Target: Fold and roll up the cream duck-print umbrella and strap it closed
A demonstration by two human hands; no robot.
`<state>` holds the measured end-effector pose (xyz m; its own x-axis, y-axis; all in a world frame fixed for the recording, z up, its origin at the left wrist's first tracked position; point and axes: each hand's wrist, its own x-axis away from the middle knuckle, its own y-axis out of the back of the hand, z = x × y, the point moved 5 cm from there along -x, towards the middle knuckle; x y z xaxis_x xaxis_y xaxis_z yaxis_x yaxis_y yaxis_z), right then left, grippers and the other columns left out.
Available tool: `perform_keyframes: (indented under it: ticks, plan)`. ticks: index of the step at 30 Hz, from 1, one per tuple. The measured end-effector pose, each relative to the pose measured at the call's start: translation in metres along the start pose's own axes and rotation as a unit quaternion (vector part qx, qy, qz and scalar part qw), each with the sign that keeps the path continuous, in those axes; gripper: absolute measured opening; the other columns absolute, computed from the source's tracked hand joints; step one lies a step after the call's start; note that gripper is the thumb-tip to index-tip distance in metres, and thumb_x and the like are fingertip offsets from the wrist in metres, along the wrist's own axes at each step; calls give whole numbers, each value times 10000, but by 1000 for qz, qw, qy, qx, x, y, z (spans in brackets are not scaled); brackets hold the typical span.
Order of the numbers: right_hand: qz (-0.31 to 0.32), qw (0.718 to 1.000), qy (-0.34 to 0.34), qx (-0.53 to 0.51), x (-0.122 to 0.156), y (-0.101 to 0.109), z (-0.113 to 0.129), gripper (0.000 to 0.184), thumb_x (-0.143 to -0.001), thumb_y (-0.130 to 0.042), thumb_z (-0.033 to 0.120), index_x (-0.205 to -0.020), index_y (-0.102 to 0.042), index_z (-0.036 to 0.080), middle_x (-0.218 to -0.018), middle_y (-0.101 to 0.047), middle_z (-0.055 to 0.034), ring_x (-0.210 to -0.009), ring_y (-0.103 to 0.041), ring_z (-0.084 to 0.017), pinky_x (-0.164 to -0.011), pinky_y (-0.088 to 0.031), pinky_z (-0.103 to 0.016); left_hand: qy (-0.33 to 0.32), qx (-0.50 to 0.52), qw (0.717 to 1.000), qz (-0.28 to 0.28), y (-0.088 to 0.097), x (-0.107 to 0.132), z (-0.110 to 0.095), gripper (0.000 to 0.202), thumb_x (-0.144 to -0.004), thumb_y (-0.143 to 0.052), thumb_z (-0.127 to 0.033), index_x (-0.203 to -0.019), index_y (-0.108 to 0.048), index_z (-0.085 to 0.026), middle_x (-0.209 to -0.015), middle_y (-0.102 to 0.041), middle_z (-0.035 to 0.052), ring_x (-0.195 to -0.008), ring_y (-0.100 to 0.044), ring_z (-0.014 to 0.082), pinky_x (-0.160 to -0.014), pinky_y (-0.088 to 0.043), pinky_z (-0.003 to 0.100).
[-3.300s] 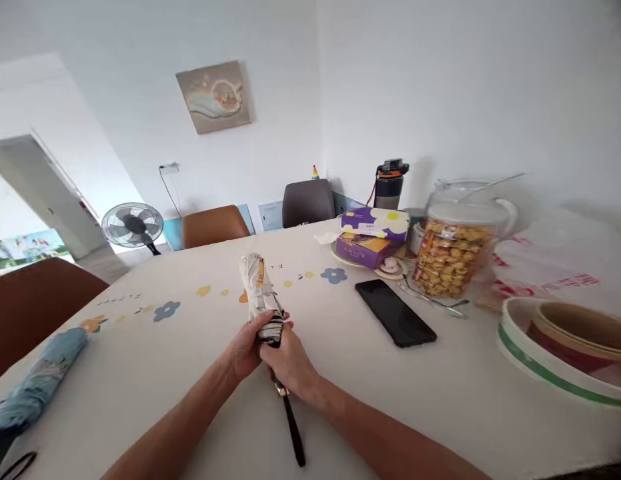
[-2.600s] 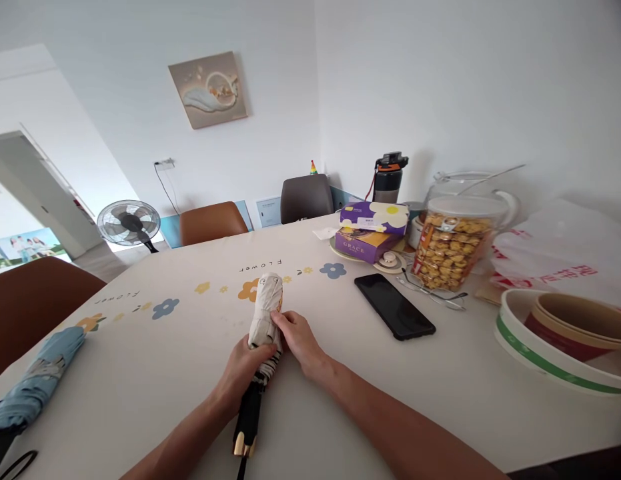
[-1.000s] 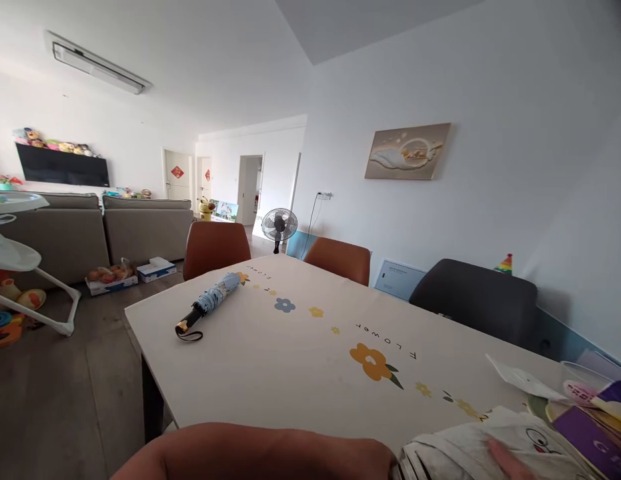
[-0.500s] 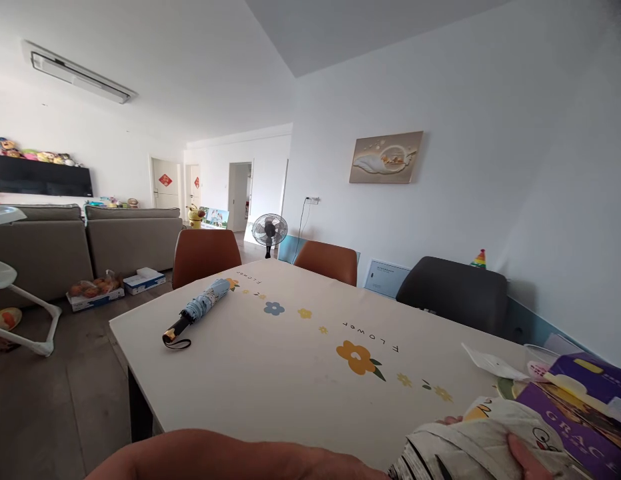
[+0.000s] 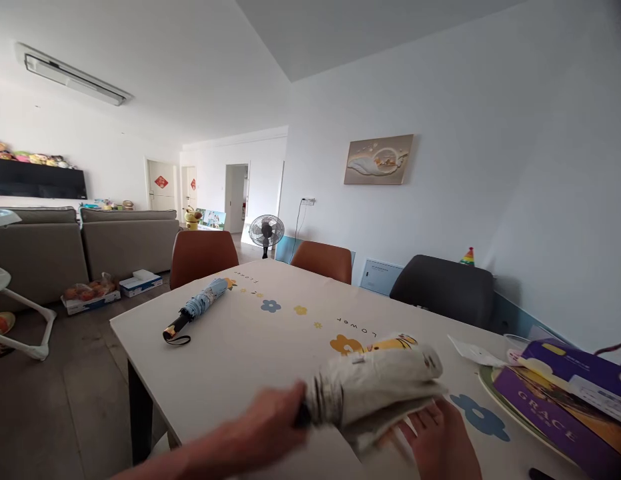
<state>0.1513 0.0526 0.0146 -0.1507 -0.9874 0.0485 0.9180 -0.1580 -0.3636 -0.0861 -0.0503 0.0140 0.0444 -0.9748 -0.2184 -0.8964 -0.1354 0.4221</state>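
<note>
A cream folding umbrella (image 5: 385, 380) with a yellow cartoon print is held above the near part of the table, its canopy loosely gathered and pointing right. My left hand (image 5: 275, 420), blurred by motion, is wrapped round its black handle. At the canopy's lower right side, my right hand (image 5: 440, 433) has its fingers stretched toward the loose cloth; whether they touch it I cannot tell. Farther left lies a blue folded umbrella (image 5: 205, 301) with a black and gold handle and a wrist strap.
The white table (image 5: 230, 373) bears flower prints. On its right are a purple box (image 5: 555, 387), a round green-rimmed plate (image 5: 487, 383) and a white packet (image 5: 470, 350). Brown chairs (image 5: 204, 257) and a dark chair (image 5: 443, 287) stand along the far side; a fan (image 5: 267, 230) is behind.
The cream umbrella has moved left and up from the lower right corner. My left hand now shows round its handle, and my right hand's fingers have come off the canopy's upper face.
</note>
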Motion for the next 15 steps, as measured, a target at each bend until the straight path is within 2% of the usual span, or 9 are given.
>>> perform_keyframes:
  ticks: [2,4,5,7,8,9,11,13,15]
  plan:
    - [-22,998,-34,-40,2,1,-2,256,-635,-604,417,-792,-540,224,-852,-632,-28,-944,-612,-248,-743,-534,-391,-43,-67,982,-172,62,-5,-4,168,-673,-584,-136,-821,-602,-213,-672,-529,25,-681,-506,179,-629,-361,252]
    - [-29,996,-49,-70,7,0,0,268,-621,-628,389,-799,-541,208,-898,-625,-30,-981,-600,-244,-769,-530,-378,-31,-18,955,-294,111,-8,-2,218,-649,-597,-101,-835,-584,-215,-620,-485,0,-649,-518,168,-582,-360,231]
    - [-24,996,-51,-74,10,-2,1,280,-622,-632,389,-812,-546,202,-923,-624,-36,-994,-596,-246,-778,-529,-376,-10,54,950,-308,127,-11,0,230,-635,-615,-94,-825,-569,-216,-588,-460,-24,-579,-506,145,-524,-346,213]
    - [-7,996,-52,-66,15,-6,2,304,-630,-639,396,-840,-555,193,-954,-623,-50,-1002,-594,-256,-778,-533,-381,42,255,931,-258,144,-16,2,172,-645,-630,-105,-718,-507,-200,-502,-395,-65,-402,-390,88,-393,-265,184]
    - [1,997,-53,-64,17,-8,2,312,-633,-641,398,-850,-558,190,-959,-623,-56,-1001,-596,-260,-775,-537,-385,51,295,925,-233,151,-17,-2,132,-694,-613,-151,-694,-486,-189,-482,-369,-70,-361,-344,71,-357,-243,178]
    - [9,996,-54,-64,19,-9,1,315,-638,-643,396,-857,-559,186,-962,-622,-62,-1001,-596,-263,-773,-541,-387,46,330,917,-219,159,-17,-8,128,-741,-584,-190,-680,-472,-178,-472,-347,-74,-340,-306,56,-332,-234,171]
    - [20,996,-58,-66,20,-12,-2,313,-635,-654,378,-856,-563,176,-957,-623,-72,-989,-602,-270,-762,-550,-390,9,391,894,-217,180,-14,-21,95,-841,-483,-233,-793,-503,-154,-494,-338,-80,-346,-293,31,-335,-266,133]
    - [31,996,-63,-60,20,-14,-5,321,-625,-671,359,-861,-570,167,-958,-625,-80,-970,-611,-278,-744,-559,-394,-73,515,824,-224,203,-10,-30,103,-879,-433,-188,-878,-511,-121,-504,-340,-87,-354,-290,5,-349,-278,93]
    - [45,996,-67,-48,20,-16,-9,337,-618,-686,350,-875,-577,161,-967,-628,-88,-945,-620,-282,-721,-566,-394,-74,516,809,-273,222,-6,-26,115,-884,-406,-129,-871,-517,-100,-497,-332,-92,-361,-281,-4,-362,-278,87]
